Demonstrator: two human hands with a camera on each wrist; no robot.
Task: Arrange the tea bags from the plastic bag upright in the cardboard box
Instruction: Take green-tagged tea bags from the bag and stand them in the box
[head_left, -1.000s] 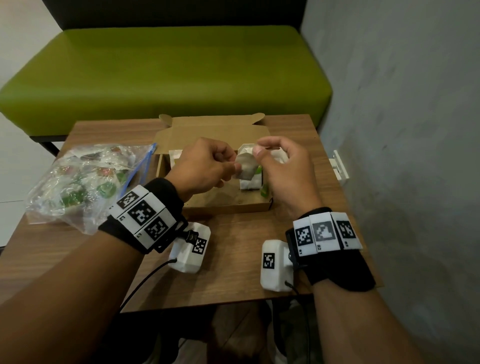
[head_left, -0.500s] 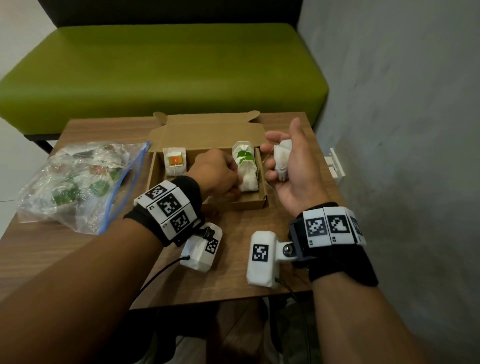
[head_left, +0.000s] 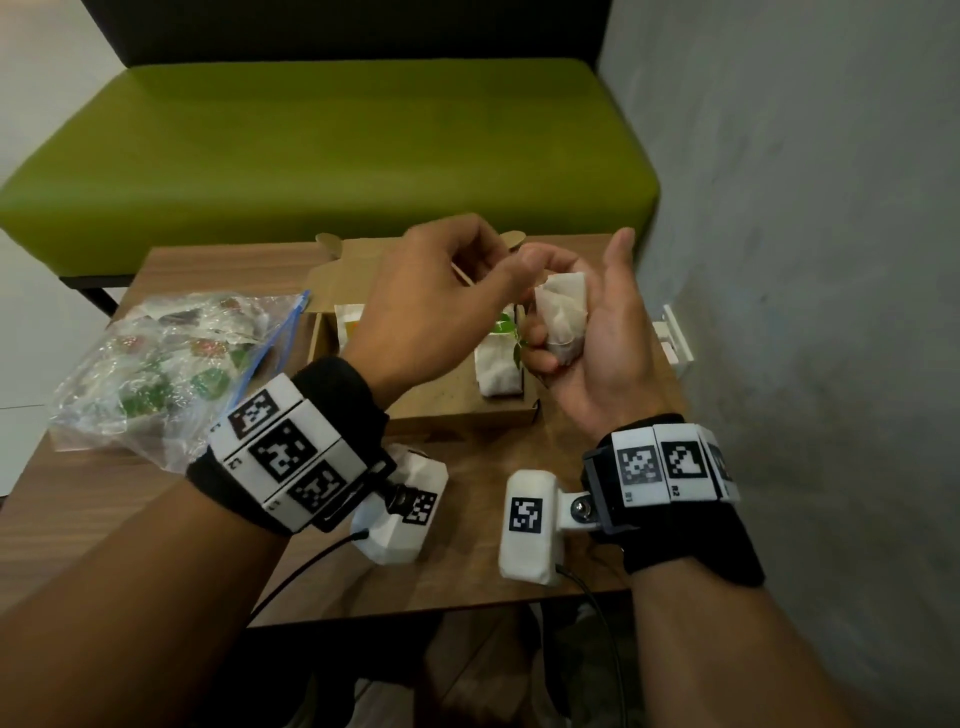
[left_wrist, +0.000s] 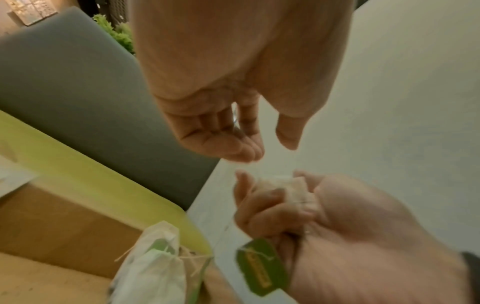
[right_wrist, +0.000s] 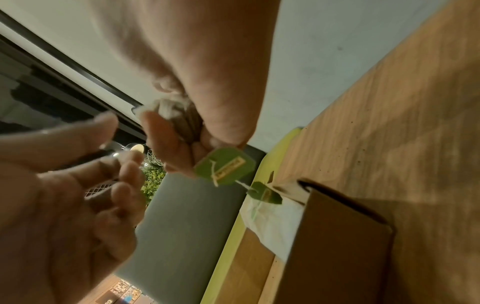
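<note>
The person's right hand (head_left: 592, 332) is raised above the brown wooden tabletop (head_left: 467, 551), palm turned up, with its fingers curled round a white paper tea bag (head_left: 563, 312); the grip is narrow and holds that bag, whose green paper tag (left_wrist: 262, 269) hangs on a thin string below the curled fingers. The left hand (head_left: 441, 306) hovers just beside it, a little higher, its thumb and fingertips drawn close together near the top of the bag; whether this grip pinches the string I cannot tell, as the wrist views are blurred there. Below both hands sits the shallow brown cardboard box (head_left: 467, 415) with its lid flap folded back. Inside, at the right end, white tea bags with green tags (head_left: 498, 364) stand against the wall, and a tea bag with an orange label (head_left: 349, 325) stands at the left end. To the left of the box, on the tabletop, lies the clear plastic zip bag (head_left: 156, 374) filled with more tea bags. A green upholstered bench (head_left: 322, 150) runs behind the tabletop.
</note>
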